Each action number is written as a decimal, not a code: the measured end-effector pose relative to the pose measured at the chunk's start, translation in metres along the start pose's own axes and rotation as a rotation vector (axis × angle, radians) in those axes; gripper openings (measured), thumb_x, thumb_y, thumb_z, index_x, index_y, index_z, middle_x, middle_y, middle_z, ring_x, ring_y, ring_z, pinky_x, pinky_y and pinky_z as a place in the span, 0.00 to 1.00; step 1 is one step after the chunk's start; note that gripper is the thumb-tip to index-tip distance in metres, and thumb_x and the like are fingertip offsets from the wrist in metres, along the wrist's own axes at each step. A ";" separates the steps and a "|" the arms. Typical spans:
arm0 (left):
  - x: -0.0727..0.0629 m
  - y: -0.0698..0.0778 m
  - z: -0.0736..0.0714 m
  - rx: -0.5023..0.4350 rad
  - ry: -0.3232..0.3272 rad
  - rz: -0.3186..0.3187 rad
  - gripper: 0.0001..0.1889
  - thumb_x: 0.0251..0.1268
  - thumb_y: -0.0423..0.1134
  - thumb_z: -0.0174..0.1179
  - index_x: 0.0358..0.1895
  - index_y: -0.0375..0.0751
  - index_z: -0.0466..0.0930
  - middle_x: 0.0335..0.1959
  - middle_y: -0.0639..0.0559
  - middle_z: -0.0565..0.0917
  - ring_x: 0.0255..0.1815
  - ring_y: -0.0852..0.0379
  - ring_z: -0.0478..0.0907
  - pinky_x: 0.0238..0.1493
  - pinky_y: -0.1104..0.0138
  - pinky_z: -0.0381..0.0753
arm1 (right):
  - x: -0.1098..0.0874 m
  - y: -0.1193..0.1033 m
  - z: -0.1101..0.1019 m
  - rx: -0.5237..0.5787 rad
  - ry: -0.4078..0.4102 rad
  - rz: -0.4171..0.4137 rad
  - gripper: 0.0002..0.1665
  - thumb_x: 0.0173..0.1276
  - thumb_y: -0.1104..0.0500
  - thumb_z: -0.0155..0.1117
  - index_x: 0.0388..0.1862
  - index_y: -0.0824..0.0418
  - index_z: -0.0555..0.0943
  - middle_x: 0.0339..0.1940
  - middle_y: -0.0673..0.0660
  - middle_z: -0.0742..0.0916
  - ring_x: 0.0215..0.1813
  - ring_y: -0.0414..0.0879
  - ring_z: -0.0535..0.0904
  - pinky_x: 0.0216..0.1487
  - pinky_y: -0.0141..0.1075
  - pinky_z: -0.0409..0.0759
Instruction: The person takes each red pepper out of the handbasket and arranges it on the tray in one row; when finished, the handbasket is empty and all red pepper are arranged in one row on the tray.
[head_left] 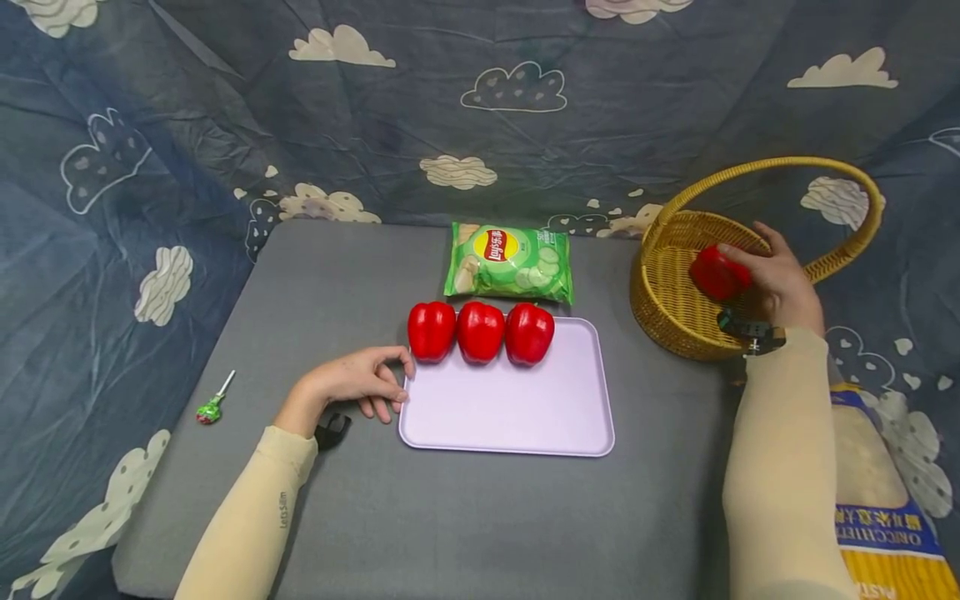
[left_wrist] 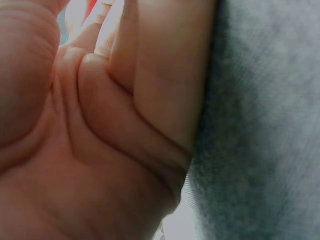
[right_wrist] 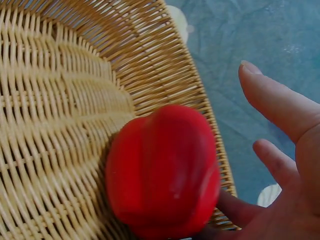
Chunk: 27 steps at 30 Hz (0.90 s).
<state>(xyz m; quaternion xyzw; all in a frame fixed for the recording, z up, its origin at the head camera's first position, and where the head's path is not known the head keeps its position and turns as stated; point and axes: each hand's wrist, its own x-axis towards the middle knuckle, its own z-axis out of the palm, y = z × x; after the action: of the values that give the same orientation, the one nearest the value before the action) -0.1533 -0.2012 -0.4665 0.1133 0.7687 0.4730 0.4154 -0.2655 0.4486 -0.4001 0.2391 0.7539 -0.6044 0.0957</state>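
In the head view, my left hand (head_left: 360,382) rests at the left edge of a pale lilac tray (head_left: 510,412), with thumb and index fingertip touching its rim and fingers loosely bent. Three red bell peppers (head_left: 481,332) stand in a row along the tray's far side. My right hand (head_left: 783,279) is at the right side of a wicker basket (head_left: 678,312). Inside it, another red bell pepper (right_wrist: 162,172) lies against the woven wall. The right wrist view shows the thumb spread away from this pepper, while some fingers are partly hidden behind it.
A green bag of chips (head_left: 512,262) lies behind the tray. A wrapped lollipop (head_left: 212,407) is at the table's left side. At the lower right, a pasta bag (head_left: 885,500) is partly covered by my right sleeve. The basket's tall handle (head_left: 780,162) arches over its opening.
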 end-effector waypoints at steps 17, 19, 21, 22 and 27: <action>0.001 -0.001 0.000 0.001 0.001 0.002 0.18 0.71 0.38 0.69 0.57 0.43 0.72 0.33 0.46 0.92 0.27 0.53 0.91 0.24 0.67 0.82 | 0.002 0.010 0.003 -0.087 -0.056 0.033 0.61 0.70 0.37 0.72 0.86 0.23 0.38 0.92 0.48 0.46 0.83 0.50 0.58 0.87 0.50 0.54; 0.001 -0.001 0.000 0.002 -0.001 0.001 0.18 0.71 0.38 0.69 0.57 0.44 0.72 0.33 0.46 0.92 0.27 0.53 0.91 0.24 0.67 0.82 | 0.003 0.012 0.003 -0.085 -0.052 0.028 0.61 0.70 0.38 0.72 0.86 0.24 0.39 0.92 0.47 0.45 0.83 0.50 0.56 0.87 0.50 0.54; 0.000 -0.001 0.000 0.002 -0.001 0.001 0.18 0.71 0.38 0.69 0.57 0.44 0.72 0.33 0.47 0.92 0.27 0.53 0.91 0.24 0.67 0.82 | 0.005 0.013 0.003 -0.076 -0.047 0.028 0.61 0.70 0.39 0.72 0.86 0.24 0.39 0.92 0.47 0.44 0.84 0.50 0.55 0.87 0.49 0.53; 0.000 -0.001 0.000 0.002 -0.001 -0.001 0.18 0.71 0.38 0.69 0.57 0.44 0.72 0.33 0.47 0.92 0.28 0.53 0.91 0.24 0.67 0.82 | 0.006 0.014 0.003 -0.070 -0.048 0.030 0.61 0.70 0.39 0.73 0.86 0.24 0.39 0.92 0.47 0.44 0.84 0.50 0.54 0.88 0.49 0.52; 0.000 0.000 0.000 -0.001 0.001 -0.006 0.18 0.71 0.38 0.69 0.57 0.44 0.72 0.33 0.46 0.92 0.28 0.53 0.91 0.24 0.67 0.82 | 0.009 0.015 0.002 -0.064 -0.062 0.043 0.62 0.71 0.40 0.72 0.86 0.24 0.38 0.92 0.46 0.44 0.85 0.51 0.52 0.88 0.50 0.50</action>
<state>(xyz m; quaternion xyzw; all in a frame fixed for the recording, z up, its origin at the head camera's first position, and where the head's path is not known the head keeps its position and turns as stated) -0.1530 -0.2010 -0.4668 0.1104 0.7689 0.4722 0.4167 -0.2666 0.4513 -0.4180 0.2333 0.7642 -0.5849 0.1395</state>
